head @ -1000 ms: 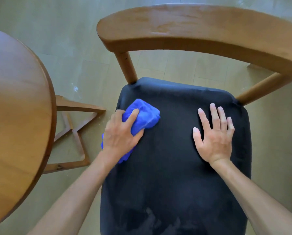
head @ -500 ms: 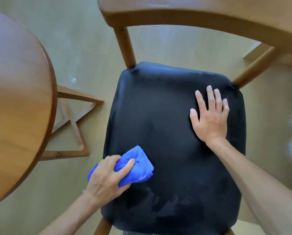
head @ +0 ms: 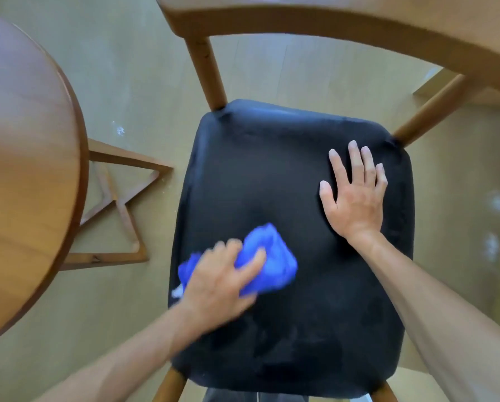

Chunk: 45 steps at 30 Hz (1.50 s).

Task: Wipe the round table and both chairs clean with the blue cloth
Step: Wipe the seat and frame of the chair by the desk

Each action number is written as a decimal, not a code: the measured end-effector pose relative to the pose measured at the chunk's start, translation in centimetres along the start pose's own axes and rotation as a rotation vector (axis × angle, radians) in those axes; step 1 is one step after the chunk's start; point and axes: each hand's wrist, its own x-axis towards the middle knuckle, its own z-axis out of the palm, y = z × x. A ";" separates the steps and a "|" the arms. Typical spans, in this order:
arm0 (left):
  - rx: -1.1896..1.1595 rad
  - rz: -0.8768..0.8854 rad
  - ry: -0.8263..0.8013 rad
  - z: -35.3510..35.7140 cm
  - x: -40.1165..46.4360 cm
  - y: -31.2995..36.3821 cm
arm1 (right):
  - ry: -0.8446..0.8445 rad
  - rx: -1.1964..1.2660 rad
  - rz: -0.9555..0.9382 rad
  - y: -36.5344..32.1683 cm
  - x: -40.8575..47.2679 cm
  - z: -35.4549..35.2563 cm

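Observation:
A wooden chair with a black padded seat point(head: 272, 175) fills the middle of the view, its curved wooden backrest point(head: 344, 27) at the top. My left hand point(head: 222, 282) grips a bunched blue cloth point(head: 272, 262) on the seat's left front part; the hand is motion-blurred. My right hand point(head: 356, 192) rests flat on the seat's right rear part, fingers straight and spread. The round wooden table point(head: 25, 158) stands at the left edge of the view.
The table's wooden base frame point(head: 121, 204) lies on the pale floor between table and chair. Two of the chair's front legs point(head: 167, 384) show at the bottom. Light specks dot the floor at left and right.
My left hand dragged the cloth from the seat's rear left to its front left edge, then moved right and slightly inward over the seat. The right hand stayed flat on the seat.

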 end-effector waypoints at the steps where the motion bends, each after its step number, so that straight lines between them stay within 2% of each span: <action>1: -0.016 0.072 -0.056 -0.1 -2.3 1.0 | 0.005 0.003 -0.002 0.0 0.2 -0.1; 4: -0.002 0.177 -0.127 -0.5 -3.6 0.9 | 0.014 0.003 -0.002 0.0 0.4 -0.1; 7: 0.067 0.227 -0.084 -1.4 0.1 -1.0 | 0.041 -0.004 -0.012 -0.1 0.0 0.1; 9: 0.086 0.133 -0.013 -2.2 4.0 -2.7 | 0.049 -0.002 -0.007 -0.2 0.3 0.2; 11: 0.079 -0.065 0.046 -3.2 8.5 -4.5 | 0.049 0.001 -0.012 -0.2 0.4 0.2; 13: 0.045 -0.184 0.041 -3.7 11.2 -5.6 | 0.060 0.002 -0.008 0.2 0.5 0.3; 18: -0.060 -0.136 -0.041 -2.5 5.8 -1.6 | 0.072 0.002 -0.001 0.1 0.5 0.2; 22: -0.070 -0.007 -0.083 -1.1 3.1 1.5 | 0.086 0.001 -0.014 0.1 0.7 0.4; 25: -0.081 0.053 -0.130 -2.0 2.9 0.6 | 0.091 0.001 -0.012 0.0 0.5 0.5; 28: -0.012 0.028 -0.167 -2.4 3.9 -0.7 | 0.086 0.000 -0.014 -0.1 0.7 0.6; 33: 0.017 0.074 -0.160 -1.6 3.3 1.2 | 0.097 -0.013 -0.017 0.2 0.2 0.6; 35: 0.012 0.004 -0.052 -2.3 5.6 -1.4 | 0.106 -0.013 -0.018 0.1 0.2 0.7; 38: 0.061 -0.352 0.164 -3.9 12.8 -8.1 | 0.104 -0.013 -0.017 0.0 0.8 0.6; 40: 0.076 -0.517 0.151 -4.1 16.5 -11.5 | 0.098 -0.013 -0.016 0.0 0.9 0.7; 42: 0.058 -0.526 0.113 -3.3 17.3 -11.8 | 0.094 -0.006 -0.013 0.1 0.7 0.7; 45: 0.032 -0.374 0.126 -2.5 13.6 -8.3 | 0.086 -0.001 -0.008 0.3 0.8 0.6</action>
